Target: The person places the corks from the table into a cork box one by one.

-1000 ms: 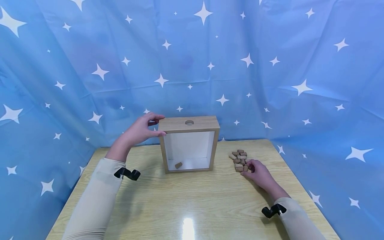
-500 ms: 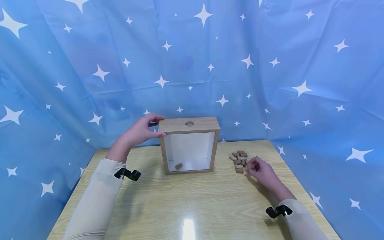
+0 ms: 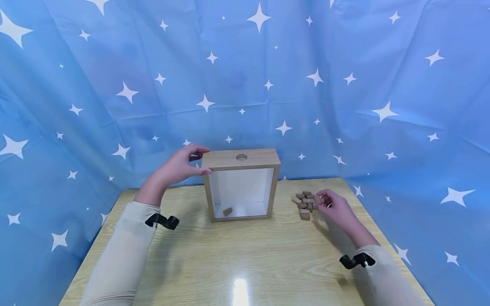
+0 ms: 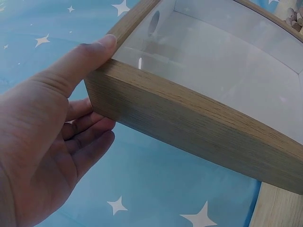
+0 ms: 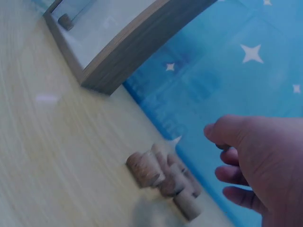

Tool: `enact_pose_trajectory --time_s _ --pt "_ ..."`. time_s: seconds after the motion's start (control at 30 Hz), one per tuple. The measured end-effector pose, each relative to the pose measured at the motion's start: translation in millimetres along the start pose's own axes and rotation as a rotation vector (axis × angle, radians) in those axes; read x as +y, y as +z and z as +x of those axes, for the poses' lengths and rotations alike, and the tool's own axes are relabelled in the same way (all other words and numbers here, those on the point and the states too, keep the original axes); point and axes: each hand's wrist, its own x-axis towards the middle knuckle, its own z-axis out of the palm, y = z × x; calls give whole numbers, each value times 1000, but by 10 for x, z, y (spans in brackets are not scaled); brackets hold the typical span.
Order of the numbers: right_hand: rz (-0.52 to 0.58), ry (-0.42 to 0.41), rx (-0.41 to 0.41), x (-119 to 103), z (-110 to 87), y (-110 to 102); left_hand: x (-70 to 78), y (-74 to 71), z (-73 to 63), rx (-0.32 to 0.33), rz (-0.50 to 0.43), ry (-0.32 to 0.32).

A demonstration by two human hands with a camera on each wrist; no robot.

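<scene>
A wooden-framed box (image 3: 260, 158) with a clear front and a round hole in its top stands upright on the table. One cork (image 3: 227, 211) lies on its floor inside. My left hand (image 3: 179, 168) grips the upper left corner, thumb on the front edge, fingers behind. To the right of the box sits a small pile of corks (image 3: 304, 205). Just above the pile's right side, my right hand (image 3: 337, 210) pinches a cork (image 3: 317, 199) between thumb and fingers. In the right wrist view the thumb and hand (image 5: 265, 161) hide most of that cork.
The light wooden table (image 3: 214, 255) reaches back to a blue curtain (image 3: 237, 85) with white stars. Behind the box, the curtain hangs close. A bright glare spot lies on the front of the tabletop.
My right hand has taken a cork from the near right of the pile and lifted it slightly up and away. The left hand and box stay put.
</scene>
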Motion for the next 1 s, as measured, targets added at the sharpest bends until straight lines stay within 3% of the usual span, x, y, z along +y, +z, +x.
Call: enact_pose_trajectory --time_s 0.67,1.0 --pt "-55 -149 -35 -517 246 -194 4 -7 6 0 10 -9" --pt "-65 -246 34 -865 388 -367 -1 -1 10 1 16 -11"
